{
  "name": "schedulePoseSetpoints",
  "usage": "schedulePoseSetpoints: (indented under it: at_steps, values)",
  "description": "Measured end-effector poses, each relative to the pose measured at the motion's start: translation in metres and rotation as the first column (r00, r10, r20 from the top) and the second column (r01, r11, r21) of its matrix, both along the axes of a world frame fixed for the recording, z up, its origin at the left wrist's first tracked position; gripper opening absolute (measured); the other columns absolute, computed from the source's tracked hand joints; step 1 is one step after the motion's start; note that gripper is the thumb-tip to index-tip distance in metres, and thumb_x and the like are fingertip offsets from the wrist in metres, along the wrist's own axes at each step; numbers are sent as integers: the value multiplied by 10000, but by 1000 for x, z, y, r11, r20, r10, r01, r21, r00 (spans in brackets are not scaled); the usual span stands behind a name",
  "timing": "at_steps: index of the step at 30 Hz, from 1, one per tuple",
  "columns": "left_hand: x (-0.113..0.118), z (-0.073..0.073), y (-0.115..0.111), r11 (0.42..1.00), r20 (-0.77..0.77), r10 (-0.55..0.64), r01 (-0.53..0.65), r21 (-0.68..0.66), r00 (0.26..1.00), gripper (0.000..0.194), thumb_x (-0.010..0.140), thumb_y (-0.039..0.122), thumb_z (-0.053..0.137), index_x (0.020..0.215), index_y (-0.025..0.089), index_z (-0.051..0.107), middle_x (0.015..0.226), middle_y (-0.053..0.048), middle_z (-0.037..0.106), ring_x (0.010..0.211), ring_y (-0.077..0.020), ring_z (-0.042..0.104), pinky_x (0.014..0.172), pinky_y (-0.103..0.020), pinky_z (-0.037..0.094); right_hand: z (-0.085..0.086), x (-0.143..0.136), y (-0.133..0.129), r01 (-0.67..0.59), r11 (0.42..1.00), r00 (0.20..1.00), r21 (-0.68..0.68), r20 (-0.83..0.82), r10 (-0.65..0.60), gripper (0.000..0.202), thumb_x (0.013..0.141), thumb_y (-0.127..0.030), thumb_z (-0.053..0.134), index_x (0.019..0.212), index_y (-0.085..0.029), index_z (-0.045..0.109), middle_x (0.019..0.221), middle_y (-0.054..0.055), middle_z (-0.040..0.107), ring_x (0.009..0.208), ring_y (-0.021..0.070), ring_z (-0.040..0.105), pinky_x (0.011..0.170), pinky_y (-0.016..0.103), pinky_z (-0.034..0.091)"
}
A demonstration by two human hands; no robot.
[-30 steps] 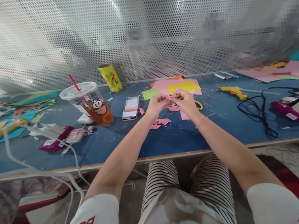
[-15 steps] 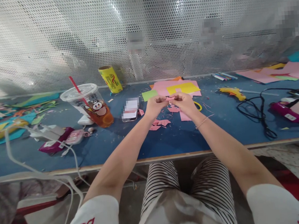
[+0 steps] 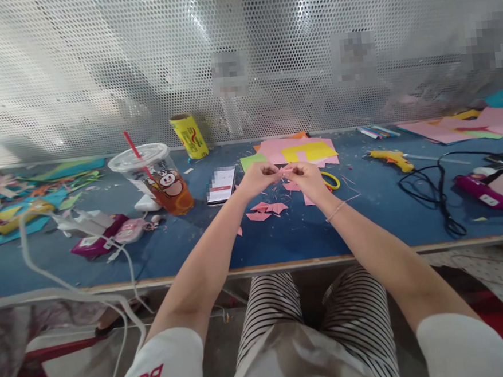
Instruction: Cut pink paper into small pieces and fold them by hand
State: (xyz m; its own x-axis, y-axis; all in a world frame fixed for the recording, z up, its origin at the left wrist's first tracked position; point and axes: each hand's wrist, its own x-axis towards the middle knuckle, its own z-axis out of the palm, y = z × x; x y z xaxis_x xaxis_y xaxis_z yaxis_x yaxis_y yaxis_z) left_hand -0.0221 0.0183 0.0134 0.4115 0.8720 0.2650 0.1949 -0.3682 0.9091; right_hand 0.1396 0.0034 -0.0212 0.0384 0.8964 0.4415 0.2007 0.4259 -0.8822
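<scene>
My left hand (image 3: 259,178) and my right hand (image 3: 306,179) meet above the table, fingertips pinched close together. Between them is a small piece of pink paper (image 3: 282,172), mostly hidden by the fingers. Folded and cut pink paper pieces (image 3: 267,210) lie just below my hands on the table. Past the right hand shows the yellow handle of what looks like scissors (image 3: 332,180), the rest covered. Behind the hands are pink sheets (image 3: 274,148), a yellow sheet (image 3: 311,151) and a green sheet (image 3: 249,161).
On the blue table (image 3: 298,240), a phone (image 3: 222,185), a drink cup with straw (image 3: 165,180) and a yellow tube (image 3: 190,136) stand to the left. A purple power strip (image 3: 100,236) has cables. Rightward lie a yellow glue gun (image 3: 391,158) and black cable (image 3: 441,198).
My fingers have drawn closer around the pink paper, so less of it shows. My right hand has shifted slightly left, and more of the yellow handle is visible. The view has shifted a little.
</scene>
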Motion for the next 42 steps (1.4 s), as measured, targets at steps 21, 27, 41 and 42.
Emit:
schedulePoseSetpoints:
  at_steps: [21,27,41,42]
  values:
    - [7,-23,13,997,-101,20,-13,74,995,257,710,380,634,775,132,630,690,-52,652,626,-123,597,614,-263,454,-5,18,12,-199,974,980,-104,2,201,322,642,-425,709,801,-147,674,758,48,679,698,142,612,676,290,499]
    - [7,-21,13,992,-130,66,-51,111,989,256,698,386,643,740,133,637,660,-45,650,596,-123,588,602,-265,451,3,42,16,-61,997,910,-44,408,74,313,826,-374,533,1052,-195,653,994,33,693,858,138,634,829,298,503]
    - [13,-14,2,952,-344,171,-64,300,923,139,722,277,604,678,151,644,619,-14,614,592,-108,513,611,-246,389,-16,288,-7,860,502,205,-87,961,-185,466,814,-297,497,1193,-30,535,1258,264,501,1202,359,451,975,472,350]
    - [13,-14,2,950,-342,167,-58,306,925,145,724,282,603,677,151,644,625,-16,616,592,-107,511,612,-244,389,-22,296,-11,850,514,228,-111,959,-170,468,834,-295,457,1228,-49,505,1260,255,503,1179,337,483,950,449,380]
